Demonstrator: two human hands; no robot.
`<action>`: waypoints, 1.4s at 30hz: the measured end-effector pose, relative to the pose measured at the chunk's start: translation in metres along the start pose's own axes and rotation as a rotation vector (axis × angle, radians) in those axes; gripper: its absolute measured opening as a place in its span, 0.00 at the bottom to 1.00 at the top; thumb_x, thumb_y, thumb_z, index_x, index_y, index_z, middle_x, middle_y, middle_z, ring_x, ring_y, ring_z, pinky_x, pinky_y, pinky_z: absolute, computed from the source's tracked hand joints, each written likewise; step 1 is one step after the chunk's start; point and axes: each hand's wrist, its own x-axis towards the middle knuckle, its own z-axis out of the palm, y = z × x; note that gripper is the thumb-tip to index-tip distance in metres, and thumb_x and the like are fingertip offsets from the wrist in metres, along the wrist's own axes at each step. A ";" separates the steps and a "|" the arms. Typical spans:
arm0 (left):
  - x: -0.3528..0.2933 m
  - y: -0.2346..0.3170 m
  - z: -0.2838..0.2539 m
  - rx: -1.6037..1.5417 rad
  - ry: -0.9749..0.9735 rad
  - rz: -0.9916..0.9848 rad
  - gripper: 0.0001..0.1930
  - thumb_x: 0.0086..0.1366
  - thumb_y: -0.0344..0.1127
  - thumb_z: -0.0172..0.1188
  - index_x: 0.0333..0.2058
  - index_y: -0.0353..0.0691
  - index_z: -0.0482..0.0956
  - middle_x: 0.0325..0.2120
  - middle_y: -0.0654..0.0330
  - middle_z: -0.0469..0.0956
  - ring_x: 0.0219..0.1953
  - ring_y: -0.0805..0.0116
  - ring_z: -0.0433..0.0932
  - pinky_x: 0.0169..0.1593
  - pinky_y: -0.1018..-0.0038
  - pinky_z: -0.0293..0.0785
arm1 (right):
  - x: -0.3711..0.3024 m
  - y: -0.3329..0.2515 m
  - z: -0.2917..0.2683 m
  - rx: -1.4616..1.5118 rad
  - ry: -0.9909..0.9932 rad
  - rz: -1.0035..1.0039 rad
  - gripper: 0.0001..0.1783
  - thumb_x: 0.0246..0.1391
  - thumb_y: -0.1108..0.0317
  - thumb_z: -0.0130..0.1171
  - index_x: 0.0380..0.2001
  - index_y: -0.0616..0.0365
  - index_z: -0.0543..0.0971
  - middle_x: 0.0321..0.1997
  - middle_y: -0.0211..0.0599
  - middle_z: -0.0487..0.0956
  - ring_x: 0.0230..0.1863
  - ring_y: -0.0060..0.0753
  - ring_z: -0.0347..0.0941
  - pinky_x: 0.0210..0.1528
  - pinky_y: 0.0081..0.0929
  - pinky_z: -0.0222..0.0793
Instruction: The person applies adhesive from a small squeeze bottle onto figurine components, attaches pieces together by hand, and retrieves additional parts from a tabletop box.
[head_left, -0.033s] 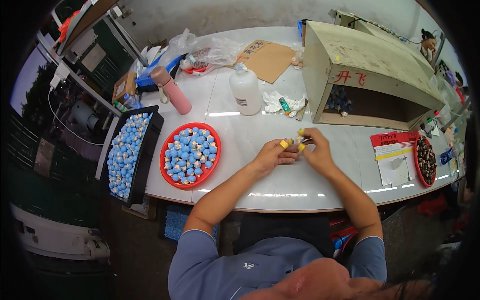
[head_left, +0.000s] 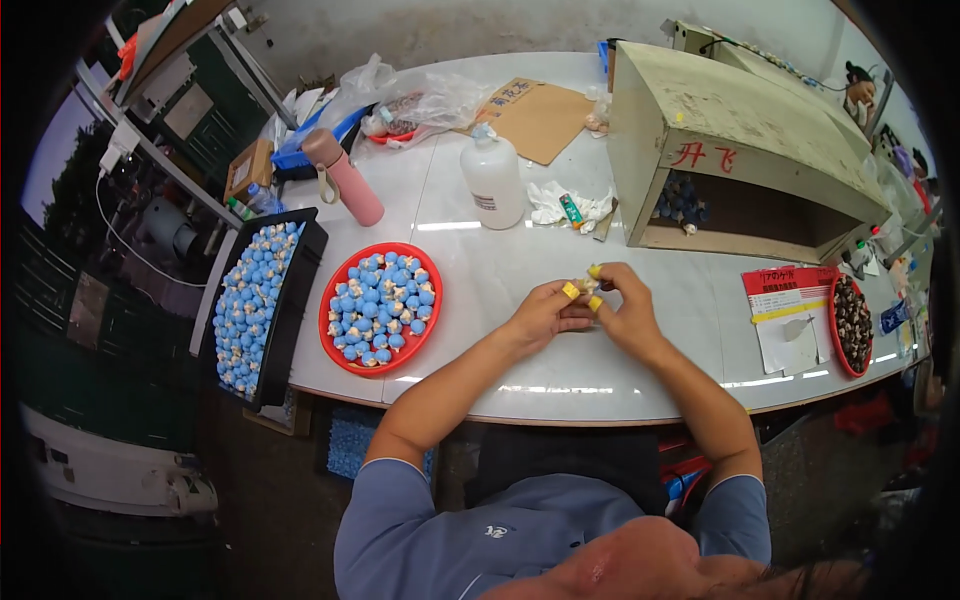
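And here we are at the pale desk [head_left: 560,385], both hands meeting over its middle, and all the action is at the fingertips! A small pale piece [head_left: 589,286] sits right between them. The left hand [head_left: 542,314] comes in from one side, its grip closed on the piece, which lies out at the very tips of thumb and fingers, well clear of the palm. Over on the other side, the right hand [head_left: 631,311] arches in, thumb and forefinger parted, with the piece in the gap between them (whether that grip actually presses on it, I cannot tell). Yellow wraps [head_left: 570,290] show on digits of both hands. Off to the left stands a round red tray [head_left: 372,372] loaded with blue balls [head_left: 372,308], well apart from the grip, with a long black tray [head_left: 303,285] of more just beyond.
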 end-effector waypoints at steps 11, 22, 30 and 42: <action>-0.007 0.009 0.009 0.064 0.055 -0.042 0.15 0.64 0.34 0.55 0.48 0.37 0.71 0.38 0.56 0.78 0.40 0.68 0.78 0.45 0.72 0.77 | -0.018 -0.034 -0.040 -0.307 0.035 -0.009 0.27 0.39 0.77 0.63 0.47 0.63 0.70 0.49 0.51 0.70 0.51 0.52 0.66 0.55 0.37 0.62; -0.003 0.008 0.020 0.151 -0.033 -0.173 0.14 0.62 0.28 0.54 0.47 0.36 0.74 0.37 0.58 0.79 0.33 0.75 0.78 0.31 0.85 0.71 | -0.148 0.046 -0.263 -1.167 0.846 0.680 0.34 0.45 0.57 0.67 0.50 0.62 0.65 0.52 0.48 0.65 0.60 0.53 0.57 0.62 0.46 0.50; -0.002 0.009 0.010 0.246 -0.105 -0.125 0.14 0.63 0.30 0.55 0.47 0.35 0.74 0.37 0.58 0.79 0.33 0.75 0.77 0.29 0.84 0.67 | -0.069 0.054 -0.194 -0.344 0.529 0.629 0.18 0.50 0.63 0.64 0.40 0.63 0.73 0.38 0.38 0.77 0.48 0.33 0.72 0.50 0.31 0.67; -0.003 0.018 0.002 0.004 -0.002 -0.176 0.13 0.64 0.29 0.51 0.47 0.36 0.74 0.35 0.58 0.79 0.28 0.78 0.75 0.27 0.85 0.67 | -0.004 -0.010 -0.022 0.135 -0.010 0.316 0.18 0.51 0.69 0.63 0.44 0.65 0.74 0.39 0.41 0.79 0.35 0.26 0.74 0.37 0.21 0.69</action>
